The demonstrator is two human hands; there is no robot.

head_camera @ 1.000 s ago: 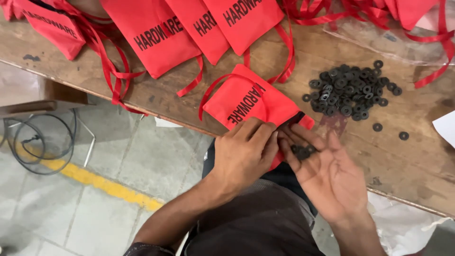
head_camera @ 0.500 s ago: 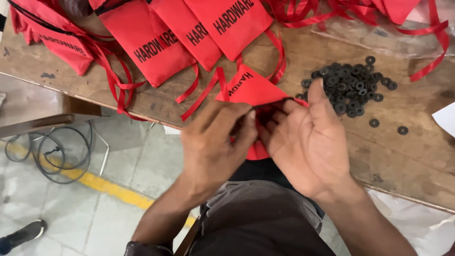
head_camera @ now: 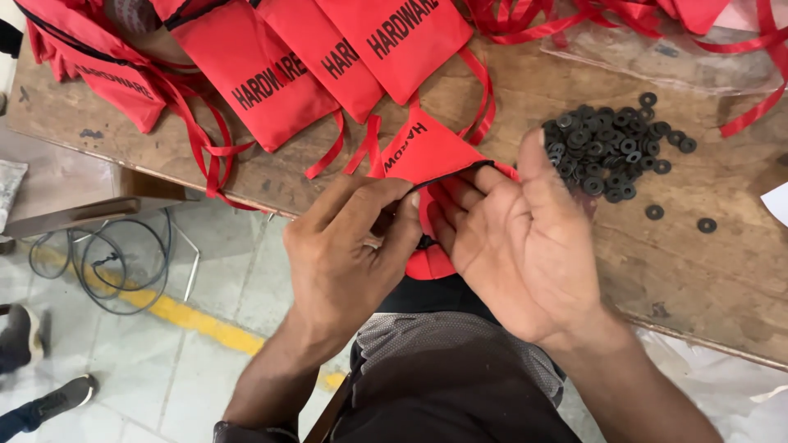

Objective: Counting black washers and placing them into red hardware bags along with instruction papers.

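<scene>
In the middle of the frame I see the red pouch (head_camera: 427,160) lying at the near edge of the wooden table (head_camera: 706,271), its lower part hanging over toward the lap. My left hand (head_camera: 349,246) is curled closed, thumb and fingers pinching the near lip of the pouch. My right hand (head_camera: 517,238) is half open, palm up, its fingertips tucked at the dark-edged mouth, spreading it; whether anything lies in the palm I cannot tell. I judge the pouch to be thin, limp cloth, light and easy to crumple, so it wants holding by the hemmed mouth on both sides. The red ribbons (head_camera: 480,90) look slippery and apt to snag. At right center sits a heap of black washers (head_camera: 611,148), small, flat and probably fiddly to pick up singly. More red pouches (head_camera: 263,78) fill the upper left.
</scene>
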